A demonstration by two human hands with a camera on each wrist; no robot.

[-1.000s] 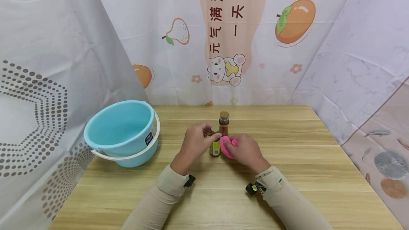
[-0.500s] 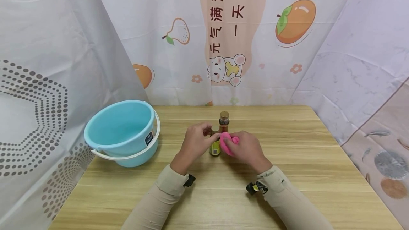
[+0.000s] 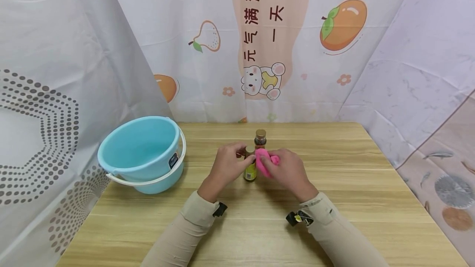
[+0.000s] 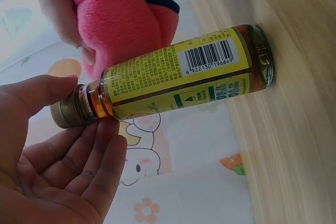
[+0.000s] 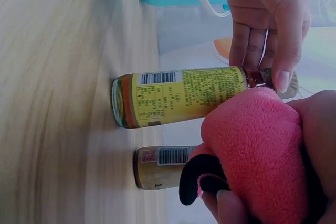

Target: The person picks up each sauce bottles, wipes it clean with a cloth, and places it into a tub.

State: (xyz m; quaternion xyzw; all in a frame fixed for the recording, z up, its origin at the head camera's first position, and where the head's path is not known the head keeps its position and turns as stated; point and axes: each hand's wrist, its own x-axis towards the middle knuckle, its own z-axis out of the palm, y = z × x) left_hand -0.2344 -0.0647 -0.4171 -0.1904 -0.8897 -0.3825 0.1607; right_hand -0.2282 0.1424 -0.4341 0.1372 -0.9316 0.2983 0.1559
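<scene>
Bottle (image 4: 176,80) with barcode (image 4: 210,56) 6922130196849

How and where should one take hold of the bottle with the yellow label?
Probably by the neck under the cap, from the left: the yellow-labelled bottle stands upright, its neck slimmer than its body, and the pink cloth in the right hand crowds its right side.

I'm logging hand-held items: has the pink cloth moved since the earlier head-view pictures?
Yes, upward in the head view: the pink cloth now reaches higher against the gold-capped rear bottle, which stands where it did.
</scene>
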